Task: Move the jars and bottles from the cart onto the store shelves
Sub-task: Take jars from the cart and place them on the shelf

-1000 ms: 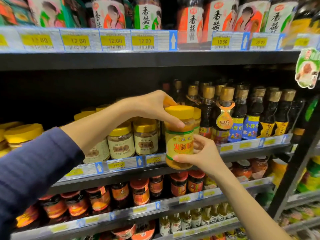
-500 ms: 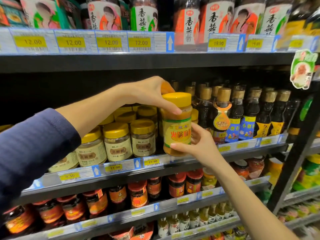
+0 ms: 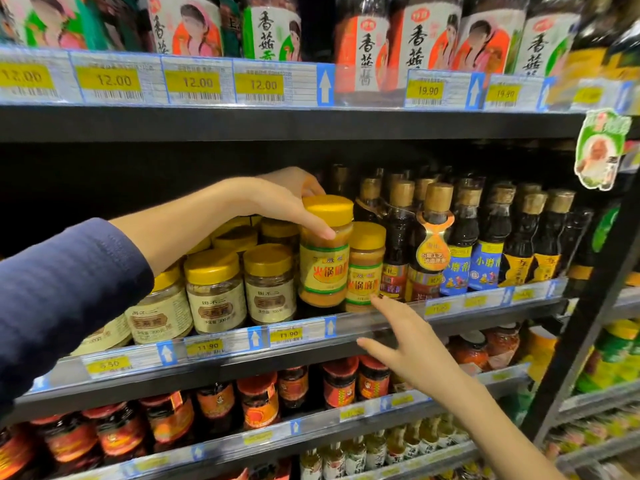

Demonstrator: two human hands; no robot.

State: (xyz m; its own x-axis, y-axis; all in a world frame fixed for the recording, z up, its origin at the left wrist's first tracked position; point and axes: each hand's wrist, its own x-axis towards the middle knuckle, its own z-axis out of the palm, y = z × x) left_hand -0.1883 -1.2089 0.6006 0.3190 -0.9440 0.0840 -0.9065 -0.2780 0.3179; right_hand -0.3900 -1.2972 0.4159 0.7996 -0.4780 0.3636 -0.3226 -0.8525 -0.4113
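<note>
A yellow-lidded jar of tan paste with a yellow and red label stands at the front of the middle shelf. My left hand grips it from above, fingers around the lid and shoulder. A second jar of the same kind stands just behind and to its right. My right hand hovers open below that jar, in front of the shelf's price rail, fingertips near the jar's base. The cart is out of view.
Short gold-lidded jars fill the shelf left of the held jar; dark sauce bottles stand to the right. Tall labelled jars line the shelf above, red-lidded chilli jars the one below. A black upright post rises at right.
The jar has gone from the air in front of the shelf onto the middle shelf. My right hand has let go of it and dropped away, open; my left hand still holds the top.
</note>
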